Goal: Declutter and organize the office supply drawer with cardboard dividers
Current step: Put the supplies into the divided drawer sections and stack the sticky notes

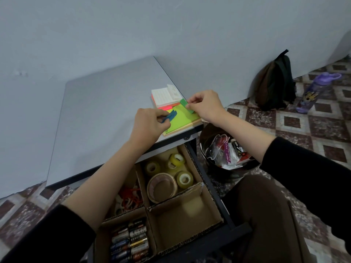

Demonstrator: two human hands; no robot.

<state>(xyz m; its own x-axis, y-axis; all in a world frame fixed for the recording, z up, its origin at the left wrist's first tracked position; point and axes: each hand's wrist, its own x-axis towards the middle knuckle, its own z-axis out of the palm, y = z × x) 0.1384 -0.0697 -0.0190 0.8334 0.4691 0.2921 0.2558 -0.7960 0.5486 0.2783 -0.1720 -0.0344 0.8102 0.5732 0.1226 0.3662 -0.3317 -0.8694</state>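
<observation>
Pinching over the pad point(180, 121): left hand point(150, 124) a blue strip point(171, 116), right hand point(205, 106) a green strip point(183, 103). Likely flimsy and light; grip the ends.

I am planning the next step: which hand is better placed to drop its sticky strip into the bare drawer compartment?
Probably the right hand: it pinches a green strip on the side of the bare compartment; the left hand holds blue strips farther left.
</observation>
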